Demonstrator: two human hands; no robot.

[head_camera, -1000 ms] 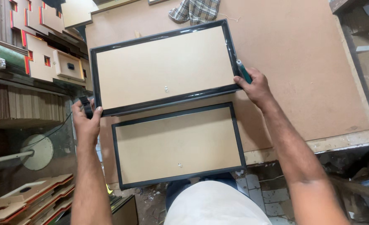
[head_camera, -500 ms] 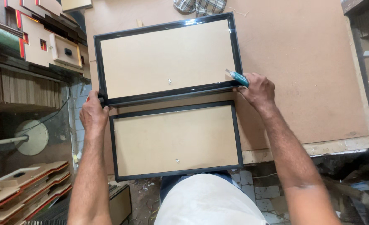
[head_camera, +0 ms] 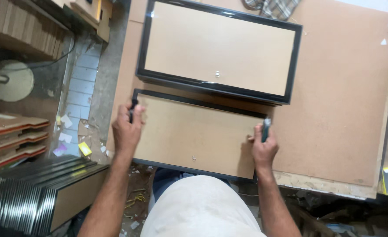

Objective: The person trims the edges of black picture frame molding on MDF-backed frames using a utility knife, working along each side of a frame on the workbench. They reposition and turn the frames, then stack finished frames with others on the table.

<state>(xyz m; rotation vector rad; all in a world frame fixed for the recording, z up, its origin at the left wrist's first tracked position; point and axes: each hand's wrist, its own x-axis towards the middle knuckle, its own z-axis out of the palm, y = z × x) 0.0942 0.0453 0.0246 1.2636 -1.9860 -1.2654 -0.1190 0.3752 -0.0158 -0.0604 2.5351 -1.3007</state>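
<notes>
Brown hardboard worktop (head_camera: 343, 109) carries two black-framed, board-backed rectangular picture frames. Left hand (head_camera: 126, 129) clamps the nearer frame (head_camera: 194, 134) at nine o'clock; right hand (head_camera: 264, 147), holding a teal-handled tool (head_camera: 266, 128), grips it at three o'clock.

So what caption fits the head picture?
Both hands, left hand and right hand, grip the nearer black-framed rectangular backing board.

Open bench (head_camera: 343, 109) at 3 o'clock of both frames, wide enough for a hand. Blocked at 12 by the far frame (head_camera: 220, 48), touching the near frame (head_camera: 194, 134). Checked cloth (head_camera: 270, 6) at 1. Stacked frames (head_camera: 32, 193) at 8, off the bench.
</notes>
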